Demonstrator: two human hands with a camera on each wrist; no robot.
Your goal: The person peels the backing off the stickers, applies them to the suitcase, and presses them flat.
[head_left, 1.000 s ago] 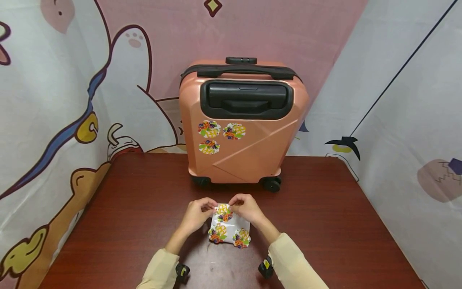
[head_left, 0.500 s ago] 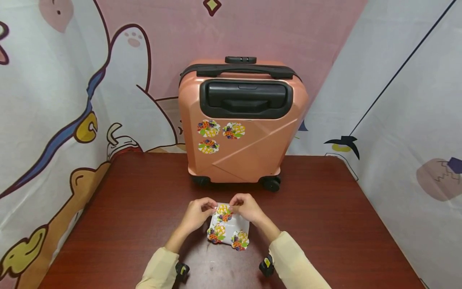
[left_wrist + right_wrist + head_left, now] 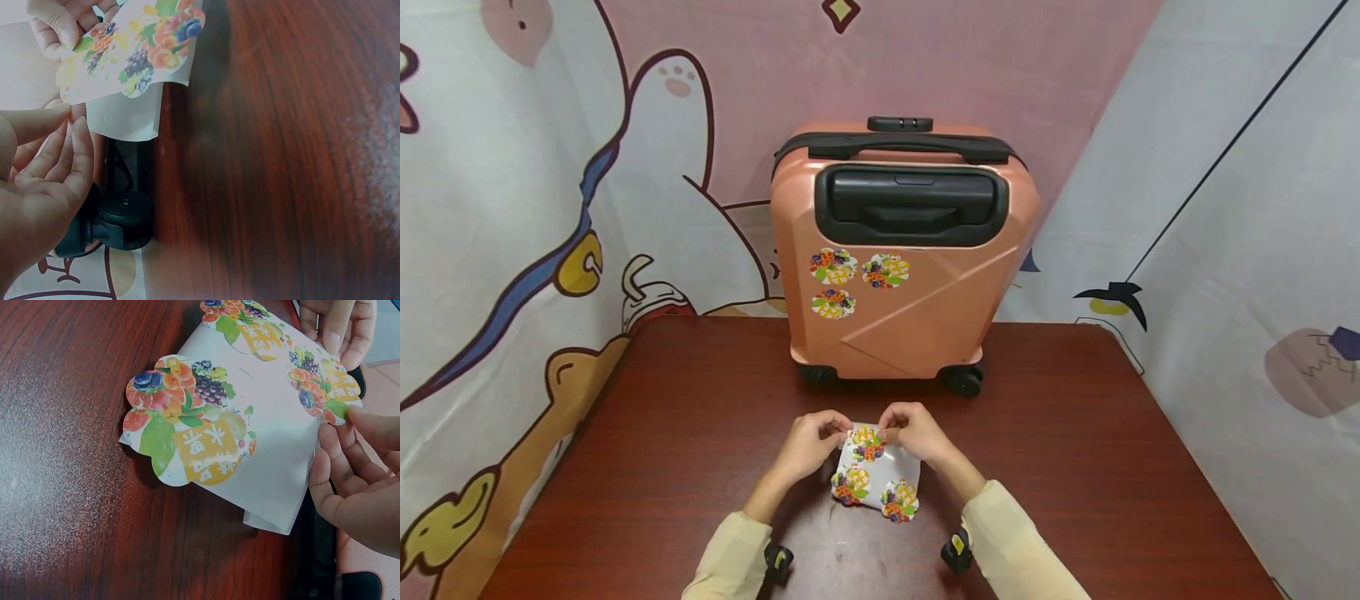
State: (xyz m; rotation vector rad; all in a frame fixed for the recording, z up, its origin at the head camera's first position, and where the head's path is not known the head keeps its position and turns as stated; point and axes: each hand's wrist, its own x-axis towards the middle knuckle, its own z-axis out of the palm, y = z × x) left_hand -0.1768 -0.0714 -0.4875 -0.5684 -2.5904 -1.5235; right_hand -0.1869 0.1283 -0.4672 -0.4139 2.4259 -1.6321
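Note:
In the head view a white sticker sheet (image 3: pixel 891 467) is held over the near middle of the table. Three scalloped fruit stickers show on it: a top sticker (image 3: pixel 868 443), a lower left sticker (image 3: pixel 850 486) and a lower right sticker (image 3: pixel 899 502). My left hand (image 3: pixel 808 446) pinches the sheet's top left corner at the top sticker's edge. On the other side my right hand (image 3: pixel 917 435) pinches that sticker's right edge between thumb and index finger. The right wrist view shows the sheet's lower part (image 3: pixel 269 512) folded under. Both lower stickers overhang the sheet's edge.
Behind the hands an orange suitcase (image 3: pixel 925 308) stands upright on the brown table (image 3: pixel 1075 467). Three similar fruit stickers (image 3: pixel 833 267) are on its upper left front, below the black handle recess (image 3: pixel 913 206). A cartoon-printed cloth (image 3: pixel 1210 208) hangs around the back and sides.
The right hand has shifted very slightly to the right. The sheet has tilted a little, its lower right sticker now slightly lower. Left hand and suitcase stay in place.

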